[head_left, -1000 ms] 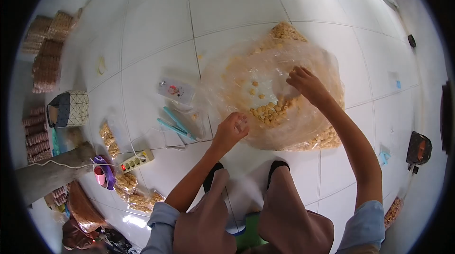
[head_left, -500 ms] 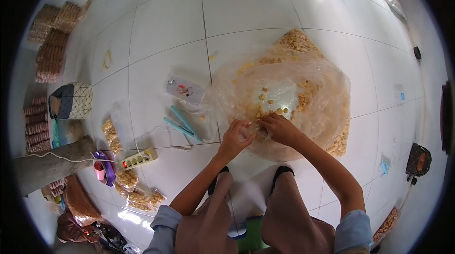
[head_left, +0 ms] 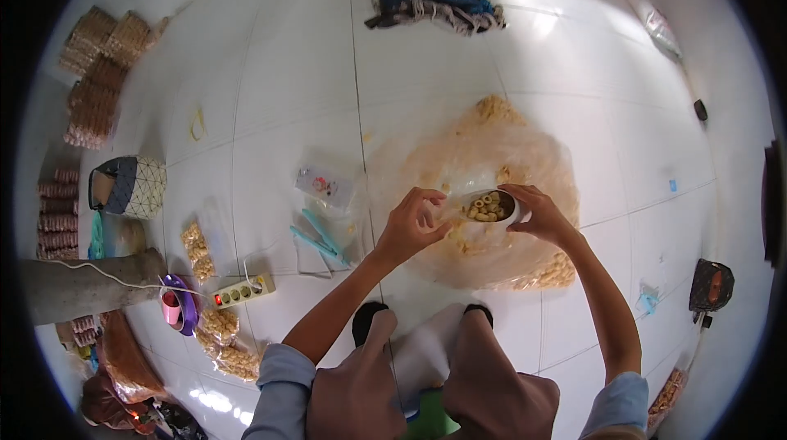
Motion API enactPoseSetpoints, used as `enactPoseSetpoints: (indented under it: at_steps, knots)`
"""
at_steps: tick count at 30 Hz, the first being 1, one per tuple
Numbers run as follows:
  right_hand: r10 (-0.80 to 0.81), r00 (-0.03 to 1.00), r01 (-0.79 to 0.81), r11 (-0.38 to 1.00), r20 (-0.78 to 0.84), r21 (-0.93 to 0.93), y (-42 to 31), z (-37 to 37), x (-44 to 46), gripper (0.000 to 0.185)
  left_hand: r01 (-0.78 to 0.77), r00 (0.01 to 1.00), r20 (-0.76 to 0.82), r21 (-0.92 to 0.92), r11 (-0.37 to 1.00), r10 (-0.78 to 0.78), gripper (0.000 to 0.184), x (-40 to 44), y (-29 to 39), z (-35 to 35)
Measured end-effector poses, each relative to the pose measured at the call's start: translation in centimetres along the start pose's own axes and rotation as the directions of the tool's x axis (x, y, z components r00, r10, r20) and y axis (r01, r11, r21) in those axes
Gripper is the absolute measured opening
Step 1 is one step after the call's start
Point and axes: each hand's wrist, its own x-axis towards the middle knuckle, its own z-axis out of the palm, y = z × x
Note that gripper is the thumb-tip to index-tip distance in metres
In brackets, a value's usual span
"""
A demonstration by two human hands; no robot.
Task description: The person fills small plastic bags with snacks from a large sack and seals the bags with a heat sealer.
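1. Two bare hands are over a big clear bag, which lies spread out on the tiled floor.
2. The right hand has its fingers closed around a white cup. Its thumb is on the near side and its other fingers are on the far side, probably so the cup does not slip.
3. Little ring snacks sit in the cup. It is tipped, and its open end points at the left hand.
4. The left hand's fingers are curved, with the thumb toward the cup. Something clear may be between them, but it is too blurry to tell if they grip it.
5. More snacks show through the big bag's far tip and near right corner. It lies in front of the feet, perhaps so both hands can reach it.
6. A light blue tool lies left of the bag, near a power strip, maybe because it needs a plug.
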Motion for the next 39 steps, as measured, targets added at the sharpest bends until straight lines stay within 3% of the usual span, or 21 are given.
enactPoseSetpoints:
  at_steps: [2,5,10,16,18,22,24,27,31,34,36,39]
  knots:
    - [0.022,0.999,-0.023,0.999,-0.050,-0.028,-2.3,-2.8,-1.0,0.076,-0.032,0.999,0.018,0.031,0.999,0.031,0.042,1.0,1.6,0.0]
    - [-0.075,0.987,0.054,0.988,-0.144,-0.142,-8.9,-9.5,-2.1,0.076,-0.119,0.993,0.032,0.098,0.988,0.117,0.044,2.7,5.0,-0.6]
    - [-0.074,0.992,0.049,0.971,-0.103,-0.232,-13.5,-12.2,-2.5,0.077,-0.152,0.988,-0.009,0.137,0.979,0.154,0.047,2.8,6.5,-0.5]
    - [0.040,0.999,-0.042,0.940,-0.011,-0.339,-16.2,-13.0,-2.5,0.066,-0.195,0.975,-0.058,0.252,0.948,0.216,0.043,3.0,7.1,-0.7]
    - [0.082,0.996,-0.068,0.936,0.025,-0.346,-17.4,-12.7,-2.3,0.064,-0.335,0.925,-0.082,0.281,0.899,0.370,0.042,3.2,6.7,-0.8]
    - [-0.048,0.999,0.047,0.895,0.009,-0.443,-18.7,-12.2,-2.0,0.060,-0.314,0.939,-0.046,0.282,0.906,0.340,0.044,2.7,6.8,-0.9]
    - [-0.103,0.994,0.105,0.840,0.034,-0.532,-19.3,-12.1,-1.8,0.064,-0.212,0.977,0.022,0.204,0.956,0.212,0.047,2.3,7.2,-1.1]
    - [-0.117,0.992,0.120,0.822,0.041,-0.556,-20.4,-12.2,-1.6,0.063,-0.247,0.966,-0.007,0.277,0.928,0.259,0.047,2.1,7.3,-1.0]
    - [-0.178,0.983,0.174,0.804,0.049,-0.569,-20.7,-12.1,-1.6,0.063,-0.231,0.968,-0.036,0.243,0.942,0.247,0.046,2.2,7.5,-1.0]
    - [-0.233,0.972,0.205,0.793,0.024,-0.574,-20.8,-11.9,-1.8,0.063,-0.224,0.965,-0.043,0.378,0.898,0.259,0.046,2.3,7.4,-0.9]
    - [-0.337,0.942,0.259,0.744,-0.010,-0.616,-20.4,-11.6,-1.8,0.051,-0.187,0.974,-0.065,0.303,0.934,0.217,0.046,2.5,7.1,-0.6]
    - [-0.350,0.936,0.250,0.717,-0.027,-0.651,-19.7,-11.1,-1.7,0.053,-0.141,0.986,-0.053,0.216,0.966,0.156,0.043,2.6,6.2,-0.4]
